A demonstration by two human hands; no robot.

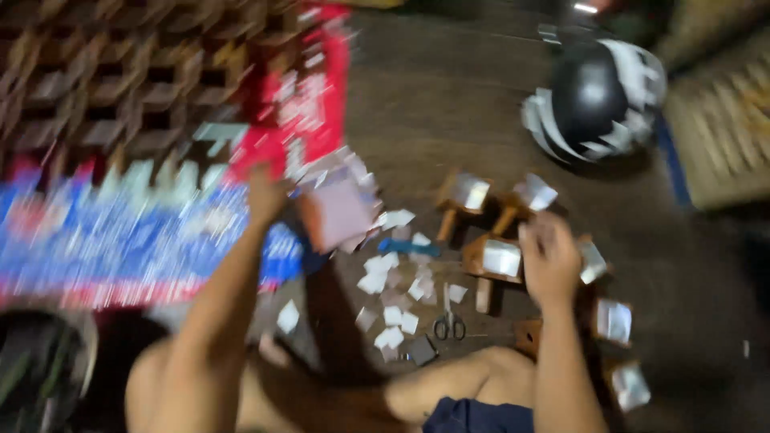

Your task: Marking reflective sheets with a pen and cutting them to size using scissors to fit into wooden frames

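**Two hands over wooden blocks and paper scraps, view motion-blurred**

Nearest the camera, a bent bare leg (449, 385) and a dark blue cloth (477, 417) are seen below both hands. The right hand (549, 261) is curled closed over a cluster of small wooden blocks (489, 261), each faced with a pale square; whether a block is actually pinched cannot be told through the blur. More such blocks lie just right of and below that hand. Left of and below the right hand, small scissors (449, 325) lie on the brown floor (449, 104), amid scattered white paper squares (389, 301).

The left hand (266, 192) is raised, fingers closed, at the edge of a pale pink sheet or packet (341, 212); contact seems likely, the hold itself is not resolved. Left of that hand, a blue, white and red printed sheet (120, 240) is spread. Above it, a red printed sheet (309, 96) and a brown lattice mat (120, 72) are noted.

Farthest, up and right of the right hand, a black helmet with white pieces (597, 100) rests on the floor.
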